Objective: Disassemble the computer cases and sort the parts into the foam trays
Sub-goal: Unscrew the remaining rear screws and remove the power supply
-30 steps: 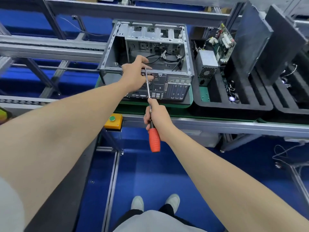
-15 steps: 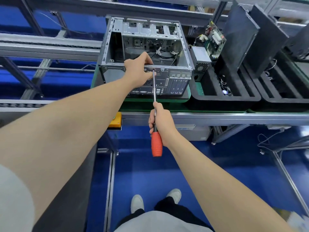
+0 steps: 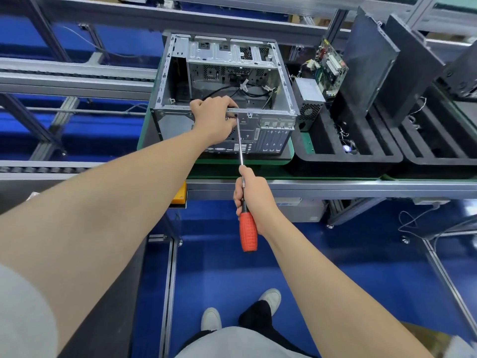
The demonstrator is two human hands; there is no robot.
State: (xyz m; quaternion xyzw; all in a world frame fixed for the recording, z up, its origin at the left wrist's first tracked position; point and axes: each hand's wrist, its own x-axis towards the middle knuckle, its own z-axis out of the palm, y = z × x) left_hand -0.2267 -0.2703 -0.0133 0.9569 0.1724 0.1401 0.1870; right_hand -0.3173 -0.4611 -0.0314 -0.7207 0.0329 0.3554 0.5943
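Observation:
An open grey computer case lies on a green pallet on the conveyor, with its rear panel facing me and loose cables inside. My left hand grips the case's near top rail, fingers curled over the edge. My right hand holds a long screwdriver with an orange-red handle, and the shaft's tip meets the rear panel right beside my left fingers. To the right, a black foam tray holds a power supply, a green circuit board and a dark side panel.
A second foam tray with another dark panel stands at far right. An orange button box sits on the conveyor's front rail. Aluminium frame rails run behind and to the left. Blue floor and my feet are below.
The camera has shifted a little, so the case sits slightly lower in view. Both hands keep their holds, and the screwdriver tip stays at the same spot on the rear panel.

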